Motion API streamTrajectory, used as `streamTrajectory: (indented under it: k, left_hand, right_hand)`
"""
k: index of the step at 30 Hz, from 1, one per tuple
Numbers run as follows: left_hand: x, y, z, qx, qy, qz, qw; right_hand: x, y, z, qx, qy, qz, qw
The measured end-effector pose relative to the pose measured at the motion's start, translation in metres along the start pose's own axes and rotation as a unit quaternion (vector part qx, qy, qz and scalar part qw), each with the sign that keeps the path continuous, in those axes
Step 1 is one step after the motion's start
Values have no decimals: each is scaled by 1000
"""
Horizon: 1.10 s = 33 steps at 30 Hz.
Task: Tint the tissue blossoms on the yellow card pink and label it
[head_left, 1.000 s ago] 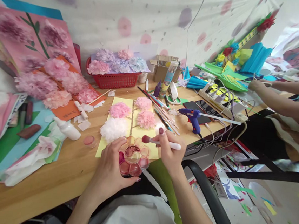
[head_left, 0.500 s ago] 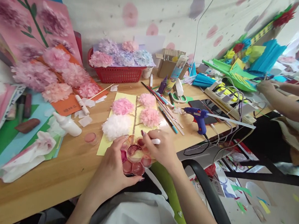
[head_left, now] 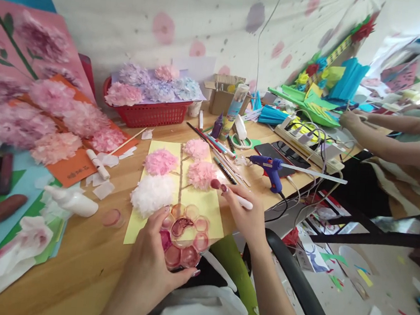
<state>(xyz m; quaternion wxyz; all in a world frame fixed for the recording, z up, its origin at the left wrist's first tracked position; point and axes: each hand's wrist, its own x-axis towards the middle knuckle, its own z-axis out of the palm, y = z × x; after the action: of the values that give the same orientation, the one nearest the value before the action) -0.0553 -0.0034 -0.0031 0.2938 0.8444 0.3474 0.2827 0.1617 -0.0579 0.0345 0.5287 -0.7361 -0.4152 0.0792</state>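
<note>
My left hand (head_left: pixel 149 265) grips the near edge of a clear flower-shaped paint palette (head_left: pixel 184 234) holding pink and red paint. It rests on a yellow sheet (head_left: pixel 205 204) bearing two pink tissue flowers (head_left: pixel 161 161), a third pink one (head_left: pixel 201 173) and a white one (head_left: pixel 150 194) along a thin stem. My right hand (head_left: pixel 244 213) is closed round a white-handled brush (head_left: pixel 229 193). Its red tip hovers just right of the lower pink flower.
A blue glue gun (head_left: pixel 270 166), pens, two phones (head_left: pixel 282 153) and a power strip (head_left: pixel 310 140) lie to the right. A red basket (head_left: pixel 145 111) of tissue flowers stands behind. A white glue bottle (head_left: pixel 72 201) lies left. Another person's arms (head_left: pixel 394 135) reach in at far right.
My right hand dipped the brush into the palette half a second ago, then lifted it up and away to beside the pink flower. The left hand has kept its hold on the palette.
</note>
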Motion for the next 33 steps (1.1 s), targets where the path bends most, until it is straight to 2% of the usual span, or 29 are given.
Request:
streamTrajectory:
  k: [2,5,6,9,13,16,19,21,23,26,27,31,33]
  left_hand:
    - [1,0,0,13,3,12,1000]
    - [3,-1,0,31,7,36,999]
    - [3,-2,0,33,7,38,999]
    - [2,-7,1,21,-2,27,999]
    - [1,-14,4,23,1,32,999]
    - [1,-19,5,27,8,40,999]
    - [1,-22,6,19,-2,33,999]
    - [0,-25,6,12,-7,33,999]
    - [-1,-28,5,12,-9,37,999]
    - [-3,-33,6,31,-7,28,999]
    - [-4,-34,6,33,-8,23,999]
    - [-3,-32,7,25,-18,13,999]
    - [-2,-27,7,29,-12,7,999]
  right_hand:
    - [-7,4,4,-32,-4,-13,999]
    - [-13,7,14,-78,-59,-48,994]
    - [-13,8,16,-98,-49,-51,993]
    - [-11,9,19,-152,33,-46,987]
    - [-10,7,24,-116,-12,-78,990]
    - [-10,7,28,-107,29,-50,993]
    - [-8,9,29,-83,-4,-76,994]
    - [-4,11,28,-87,27,-61,994]
    - [0,12,25,-89,60,-52,993]
    - [9,15,20,-52,-18,-94,994]
    - [14,17,17,-42,-27,-92,994]
    - [43,20,4,-34,54,-33,997]
    - [59,17,-2,-16,46,-43,998]
